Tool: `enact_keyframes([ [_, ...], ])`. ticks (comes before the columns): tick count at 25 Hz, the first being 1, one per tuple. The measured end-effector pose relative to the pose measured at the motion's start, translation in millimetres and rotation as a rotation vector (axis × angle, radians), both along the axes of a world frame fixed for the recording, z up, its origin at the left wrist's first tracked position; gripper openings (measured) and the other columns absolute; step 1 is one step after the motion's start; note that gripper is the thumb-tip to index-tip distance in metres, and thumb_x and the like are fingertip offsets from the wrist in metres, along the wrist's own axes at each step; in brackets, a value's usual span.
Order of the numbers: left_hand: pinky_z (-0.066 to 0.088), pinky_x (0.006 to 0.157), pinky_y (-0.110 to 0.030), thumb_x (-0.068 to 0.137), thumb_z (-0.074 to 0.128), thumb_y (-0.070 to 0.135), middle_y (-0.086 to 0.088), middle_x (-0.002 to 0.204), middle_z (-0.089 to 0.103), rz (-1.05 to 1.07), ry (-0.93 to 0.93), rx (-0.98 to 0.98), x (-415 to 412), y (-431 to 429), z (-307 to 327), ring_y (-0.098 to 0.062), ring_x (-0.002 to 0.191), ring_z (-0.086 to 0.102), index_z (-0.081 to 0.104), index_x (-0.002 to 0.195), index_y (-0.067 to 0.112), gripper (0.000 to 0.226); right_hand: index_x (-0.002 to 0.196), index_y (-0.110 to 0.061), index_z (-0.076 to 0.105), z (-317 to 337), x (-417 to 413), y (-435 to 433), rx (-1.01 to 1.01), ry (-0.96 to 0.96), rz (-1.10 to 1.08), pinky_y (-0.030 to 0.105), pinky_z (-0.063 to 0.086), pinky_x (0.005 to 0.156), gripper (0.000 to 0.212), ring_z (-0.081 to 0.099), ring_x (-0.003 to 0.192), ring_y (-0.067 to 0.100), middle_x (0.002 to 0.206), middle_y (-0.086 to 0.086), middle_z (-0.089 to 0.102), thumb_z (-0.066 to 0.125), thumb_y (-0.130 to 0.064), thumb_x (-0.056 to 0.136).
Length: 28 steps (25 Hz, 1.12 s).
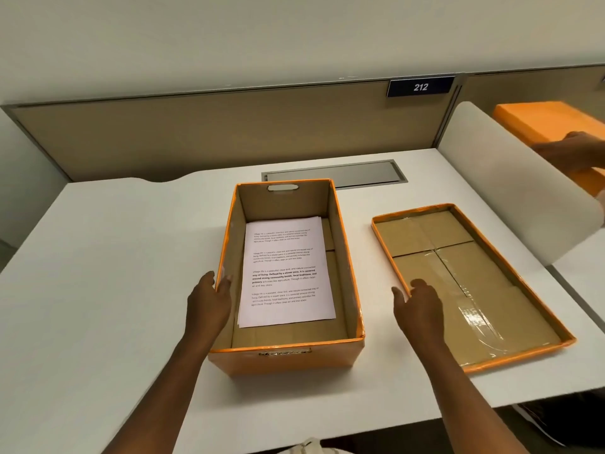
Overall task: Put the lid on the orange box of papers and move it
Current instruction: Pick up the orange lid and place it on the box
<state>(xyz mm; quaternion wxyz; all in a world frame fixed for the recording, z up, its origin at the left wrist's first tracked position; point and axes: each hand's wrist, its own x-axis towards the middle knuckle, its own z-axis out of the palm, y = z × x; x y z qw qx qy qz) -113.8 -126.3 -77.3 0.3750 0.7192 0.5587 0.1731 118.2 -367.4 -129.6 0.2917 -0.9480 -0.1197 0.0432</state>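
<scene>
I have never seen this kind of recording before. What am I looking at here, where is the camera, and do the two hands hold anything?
There is no machine: a person works with bare hands. The single picture comes from a wide-angle camera worn on the person's head, looking forward and down, so both forearms enter from below.

On the white desk stands an open orange cardboard box with printed white paper sheets lying flat inside. To its right lies the shallow orange cardboard lid, inside facing up.

The left hand touches the box's left wall near the rim. The right hand rests at the lid's near-left edge. Neither shows a closed grip; nothing is lifted.

Behind the white side divider, another person's hand touches a second orange box, which is blurred.
</scene>
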Motion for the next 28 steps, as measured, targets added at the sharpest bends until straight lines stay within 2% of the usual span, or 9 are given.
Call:
enact_keyframes([
  [2, 0.040, 0.104, -0.046, 0.095, 0.045, 0.038, -0.021, 0.139, 0.052, 0.003, -0.034, 0.091, 2, -7, 11, -0.037, 0.129, 0.047, 0.048, 0.134, 0.002, 0.053, 0.114, 0.001, 0.056, -18, 14, -16, -0.296, -0.017, -0.002, 0.045, 0.045, 0.085, 0.044, 0.056, 0.104, 0.043, 0.112, 0.024, 0.061, 0.065, -0.032, 0.086],
  [4, 0.042, 0.101, -0.043, 0.094, 0.048, 0.033, -0.021, 0.135, 0.055, -0.005, -0.068, 0.175, 3, -12, 20, -0.036, 0.126, 0.050, 0.053, 0.129, 0.000, 0.048, 0.108, -0.002, 0.057, -30, 20, -24, -0.438, 0.001, 0.030, 0.044, 0.045, 0.083, 0.037, 0.057, 0.102, 0.041, 0.110, 0.021, 0.060, 0.064, -0.030, 0.086],
  [7, 0.043, 0.095, -0.037, 0.093, 0.052, 0.028, -0.021, 0.129, 0.060, -0.022, -0.097, 0.240, 3, -18, 26, -0.035, 0.120, 0.054, 0.057, 0.123, -0.001, 0.042, 0.097, -0.001, 0.063, -41, 22, -30, -0.424, -0.015, 0.059, 0.041, 0.049, 0.074, 0.017, 0.059, 0.092, 0.040, 0.099, 0.018, 0.061, 0.057, -0.014, 0.087],
  [10, 0.044, 0.097, -0.041, 0.090, 0.057, 0.031, -0.021, 0.127, 0.060, -0.059, -0.057, 0.300, 2, -22, 27, -0.036, 0.118, 0.055, 0.056, 0.124, -0.001, 0.046, 0.078, 0.005, 0.063, -39, 21, -27, -0.403, -0.085, 0.078, 0.039, 0.045, 0.059, 0.010, 0.058, 0.075, 0.042, 0.082, 0.019, 0.058, 0.054, 0.008, 0.073],
  [14, 0.046, 0.100, -0.046, 0.089, 0.056, 0.036, -0.020, 0.129, 0.059, -0.098, -0.034, 0.300, 6, -25, 26, -0.036, 0.120, 0.054, 0.055, 0.124, 0.000, 0.050, 0.061, 0.007, 0.056, -26, 16, -22, -0.272, -0.188, 0.099, 0.034, 0.037, 0.048, 0.010, 0.053, 0.058, 0.041, 0.066, 0.021, 0.054, 0.059, 0.017, 0.062],
  [19, 0.045, 0.098, -0.041, 0.090, 0.056, 0.035, -0.019, 0.131, 0.057, -0.132, -0.067, 0.347, 13, -29, 35, -0.035, 0.120, 0.053, 0.053, 0.127, 0.002, 0.049, 0.082, 0.006, 0.070, 23, 10, -9, -0.103, -0.407, 0.099, 0.035, 0.050, 0.053, 0.013, 0.055, 0.064, 0.030, 0.075, 0.016, 0.060, 0.058, 0.001, 0.081],
  [22, 0.043, 0.098, -0.037, 0.091, 0.054, 0.034, -0.018, 0.134, 0.056, -0.135, -0.129, 0.333, 18, -29, 46, -0.033, 0.123, 0.052, 0.052, 0.129, 0.003, 0.049, 0.092, 0.005, 0.072, 95, -12, 1, 0.103, -0.520, 0.116, 0.028, 0.042, 0.059, 0.016, 0.051, 0.068, 0.020, 0.081, 0.016, 0.062, 0.063, -0.006, 0.084],
  [25, 0.043, 0.093, -0.031, 0.092, 0.053, 0.033, -0.016, 0.134, 0.058, -0.119, -0.234, 0.236, 24, -32, 59, -0.032, 0.123, 0.054, 0.052, 0.130, 0.004, 0.048, 0.098, 0.004, 0.070, 177, -45, 2, 0.259, -0.669, 0.189, 0.022, 0.038, 0.066, 0.021, 0.055, 0.072, 0.025, 0.088, 0.020, 0.065, 0.068, -0.011, 0.083],
  [28, 0.049, 0.083, -0.026, 0.093, 0.053, 0.031, -0.010, 0.119, 0.066, -0.096, -0.391, 0.103, 29, -29, 75, -0.025, 0.109, 0.060, 0.059, 0.123, 0.006, 0.040, 0.104, -0.001, 0.068, 245, -69, -2, 0.467, -0.676, 0.268, 0.003, 0.036, 0.064, 0.026, 0.053, 0.078, 0.017, 0.092, 0.009, 0.062, 0.065, -0.022, 0.088],
])
